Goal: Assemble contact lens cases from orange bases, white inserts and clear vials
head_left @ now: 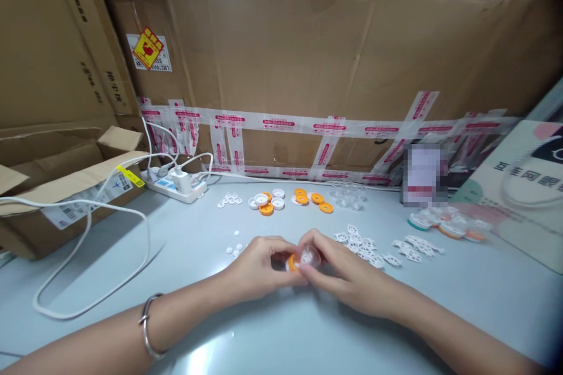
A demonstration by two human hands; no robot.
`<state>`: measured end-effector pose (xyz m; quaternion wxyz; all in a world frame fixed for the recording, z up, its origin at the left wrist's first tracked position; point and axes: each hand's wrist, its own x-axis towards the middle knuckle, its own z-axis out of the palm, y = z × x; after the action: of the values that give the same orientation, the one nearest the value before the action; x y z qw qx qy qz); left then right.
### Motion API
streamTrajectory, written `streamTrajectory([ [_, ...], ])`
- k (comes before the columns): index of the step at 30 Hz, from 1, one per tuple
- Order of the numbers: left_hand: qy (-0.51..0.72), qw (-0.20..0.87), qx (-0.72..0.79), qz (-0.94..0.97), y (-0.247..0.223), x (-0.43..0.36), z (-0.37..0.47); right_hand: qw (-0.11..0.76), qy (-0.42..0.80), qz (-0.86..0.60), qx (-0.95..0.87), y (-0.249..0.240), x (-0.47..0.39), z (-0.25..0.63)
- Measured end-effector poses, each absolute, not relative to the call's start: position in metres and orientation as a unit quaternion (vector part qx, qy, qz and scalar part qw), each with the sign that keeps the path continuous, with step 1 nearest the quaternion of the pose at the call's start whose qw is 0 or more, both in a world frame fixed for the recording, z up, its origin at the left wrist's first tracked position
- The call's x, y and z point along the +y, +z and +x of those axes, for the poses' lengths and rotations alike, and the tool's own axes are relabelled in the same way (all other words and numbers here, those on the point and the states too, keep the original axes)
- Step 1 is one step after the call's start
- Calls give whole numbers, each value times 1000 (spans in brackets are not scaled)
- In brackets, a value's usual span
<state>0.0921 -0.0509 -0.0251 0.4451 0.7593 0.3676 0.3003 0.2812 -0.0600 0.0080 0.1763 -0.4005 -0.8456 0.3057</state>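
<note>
Both hands meet over the middle of the table. My left hand [264, 266] grips an orange and white round base [292, 262] between thumb and fingers. Against it, my right hand [338, 269] holds a clear dome [311, 255] with something white inside; the two parts touch, and fingers partly cover them. Small white discs [238, 247] lie just left of my left hand. White openwork pieces [358, 243] are spread beyond my right hand. Farther back sit white and orange rings [266, 202], more orange rings [316, 198] and clear domes [347, 194].
An open cardboard box [48, 211] and a power strip [180, 187] with looping white cables stand at the left. Large cardboard [281, 53] walls the back. Domed pieces with coloured bases [453, 225] and a printed panel [523, 187] are at the right.
</note>
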Motion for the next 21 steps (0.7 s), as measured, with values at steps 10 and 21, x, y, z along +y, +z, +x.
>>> streamTrajectory([
  [10, 313, 466, 364, 744, -25, -50, 92, 195, 312, -429, -825, 7, -61, 281],
  [21, 332, 510, 341, 716, -22, -51, 90, 199, 314, -369, -852, 18, -58, 290],
])
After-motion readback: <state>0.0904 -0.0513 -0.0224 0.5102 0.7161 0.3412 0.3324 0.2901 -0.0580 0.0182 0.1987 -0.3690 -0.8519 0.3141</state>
